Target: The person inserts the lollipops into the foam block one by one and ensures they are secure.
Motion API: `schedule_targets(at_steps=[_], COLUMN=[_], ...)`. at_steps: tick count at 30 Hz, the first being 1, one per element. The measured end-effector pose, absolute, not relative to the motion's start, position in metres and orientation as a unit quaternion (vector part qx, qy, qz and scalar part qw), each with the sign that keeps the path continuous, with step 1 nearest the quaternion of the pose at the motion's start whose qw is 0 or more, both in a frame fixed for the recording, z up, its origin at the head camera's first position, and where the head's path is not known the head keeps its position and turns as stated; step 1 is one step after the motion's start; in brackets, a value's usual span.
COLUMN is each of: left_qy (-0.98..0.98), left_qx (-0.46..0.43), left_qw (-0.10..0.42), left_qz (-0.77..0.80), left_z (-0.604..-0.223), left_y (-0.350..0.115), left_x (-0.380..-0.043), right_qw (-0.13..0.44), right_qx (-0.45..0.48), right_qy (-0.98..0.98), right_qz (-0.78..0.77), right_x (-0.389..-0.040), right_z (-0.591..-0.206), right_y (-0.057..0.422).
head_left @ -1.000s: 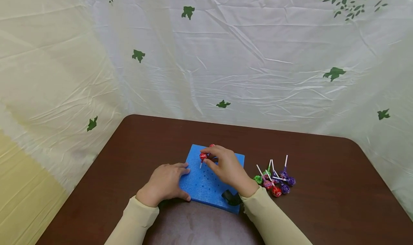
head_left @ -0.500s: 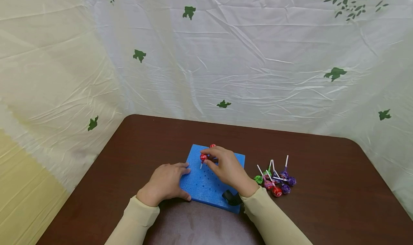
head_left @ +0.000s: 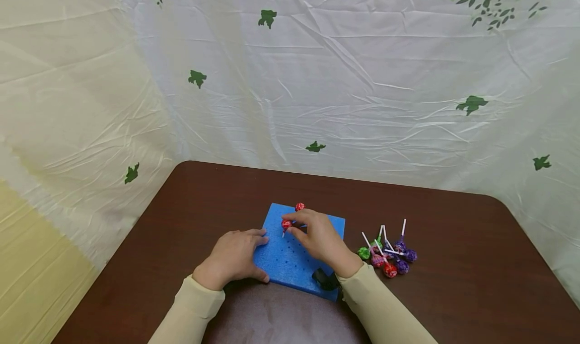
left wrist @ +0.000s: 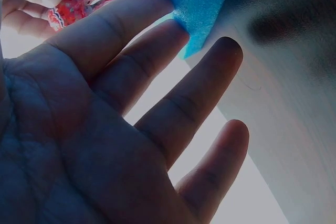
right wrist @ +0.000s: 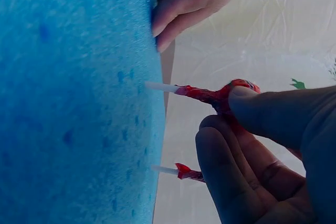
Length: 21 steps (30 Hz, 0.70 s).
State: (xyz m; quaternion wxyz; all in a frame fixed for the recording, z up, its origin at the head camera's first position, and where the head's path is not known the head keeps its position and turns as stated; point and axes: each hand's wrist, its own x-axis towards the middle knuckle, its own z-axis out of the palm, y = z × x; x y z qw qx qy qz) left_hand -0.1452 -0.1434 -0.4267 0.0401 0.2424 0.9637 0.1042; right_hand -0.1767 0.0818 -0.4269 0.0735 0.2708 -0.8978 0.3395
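My right hand (head_left: 322, 237) pinches the head of a red-wrapped lollipop (head_left: 286, 224) between thumb and fingers, over a blue foam board (head_left: 274, 258) dotted with small holes. In the right wrist view its white stick (right wrist: 160, 86) points at the board, the tip right at the surface. Just behind, a second red lollipop (head_left: 300, 206) stands in the board, partly covered by my fingers in the right wrist view. My left hand (head_left: 232, 257) rests on the board's left side with straight, spread fingers, fingertips on the edge and thumb at the near corner.
Several lollipops lie in a loose pile right of the board, among them a green one (head_left: 364, 253), a red one (head_left: 390, 270) and a purple one (head_left: 410, 255). The brown table (head_left: 217, 193) ends at a white leaf-printed curtain (head_left: 362, 147).
My right hand has moved slightly down with the lollipop, and less of its stick shows above the board. The second red lollipop is more visible behind the fingers. My left hand stays in place.
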Motion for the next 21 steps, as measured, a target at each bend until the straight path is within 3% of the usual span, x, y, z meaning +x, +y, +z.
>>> schedule_targets(at_steps=[21], left_qy=[0.963], left_qx=[0.243], left_qw=[0.036], left_qz=[0.112], left_z=[-0.4264], left_y=[-0.1426], left_x=[-0.1437], right_qw=[0.079], right_qx=[0.273], right_qy=[-0.898], right_qz=[0.337], right_x=[-0.175], right_z=[-0.426], right_y=[0.0827])
